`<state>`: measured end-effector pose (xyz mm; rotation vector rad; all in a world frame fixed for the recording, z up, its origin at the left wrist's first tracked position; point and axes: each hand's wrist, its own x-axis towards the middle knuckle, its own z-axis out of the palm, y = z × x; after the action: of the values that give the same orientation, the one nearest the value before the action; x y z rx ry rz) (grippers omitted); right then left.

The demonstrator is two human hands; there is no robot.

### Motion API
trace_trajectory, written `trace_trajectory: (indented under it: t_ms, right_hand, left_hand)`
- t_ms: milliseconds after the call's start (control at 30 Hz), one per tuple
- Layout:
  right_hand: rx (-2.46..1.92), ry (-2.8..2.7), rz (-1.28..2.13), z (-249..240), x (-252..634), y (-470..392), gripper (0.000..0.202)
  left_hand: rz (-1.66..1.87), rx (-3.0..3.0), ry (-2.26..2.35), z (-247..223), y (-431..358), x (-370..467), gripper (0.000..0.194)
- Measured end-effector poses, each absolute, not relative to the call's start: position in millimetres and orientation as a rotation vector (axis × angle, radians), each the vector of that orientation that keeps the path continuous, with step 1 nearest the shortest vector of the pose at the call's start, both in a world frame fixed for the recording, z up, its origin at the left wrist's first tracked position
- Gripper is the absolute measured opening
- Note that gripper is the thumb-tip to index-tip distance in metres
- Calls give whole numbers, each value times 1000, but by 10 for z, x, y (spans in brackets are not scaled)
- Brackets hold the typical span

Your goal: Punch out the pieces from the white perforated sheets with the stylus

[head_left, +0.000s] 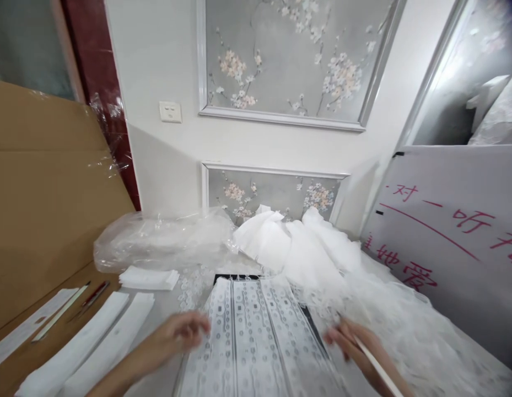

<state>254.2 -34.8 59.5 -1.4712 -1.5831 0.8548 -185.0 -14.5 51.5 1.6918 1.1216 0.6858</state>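
Note:
A white sheet (253, 331) printed with columns of small round grey marks lies on a dark board (316, 331), whose black edges show at the top and right. My left hand (183, 331) hovers at the sheet's left edge, its fingers loosely bent, somewhat blurred and with nothing visible in them. At the right edge, my right hand (352, 342) is closed around a slim white pen-like tool (377, 364). The tool's back end points down and to the right; its tip is too blurred to make out. White lace-like material (404, 325) spreads beside this hand.
Stacks of white strips (98, 325) lie on the left, near a red pen (94, 293) and a pale ruler (61, 311). Clear plastic wrapping (165, 237) and heaped white fabric (297, 242) lie against the wall. Cardboard (44, 204) and a whiteboard (458, 237) flank the table.

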Motion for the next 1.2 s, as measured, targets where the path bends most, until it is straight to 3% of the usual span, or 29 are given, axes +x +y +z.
trace_trajectory:
  t_ms: [133,267,467,767,833,1000,1200]
  right_hand:
    - [-1328,-1746,840,675,1870,630,42]
    - [-1410,-2050,585,431,1274,1291,26]
    - [-1458,-2233,278,55,1186,1472,31]
    - [-1456,-2081,153,127,1296,1567,27]
    - [-1324,-1979,269,223,1137,1564,32]
    - [-848,-1617,993,254,483,1525,54]
    - [-821,-1472,1180,-76,148,1542,46]
  left_hand:
    - [1065,1451,1531,440,690,-1570,52]
    - [1086,1482,1504,271,1083,-1436,36]
    - [1004,1448,1267,235,1031,-1499,33]
    - [1223,1082,1206,30,1155,-1592,57]
    - [1245,1058,1209,2,1165,-1595,60]
    - [1302,1047,1233,-31,1162,-1575,54]
    - [1370,1064,1259,-104,1193,-1557,55]
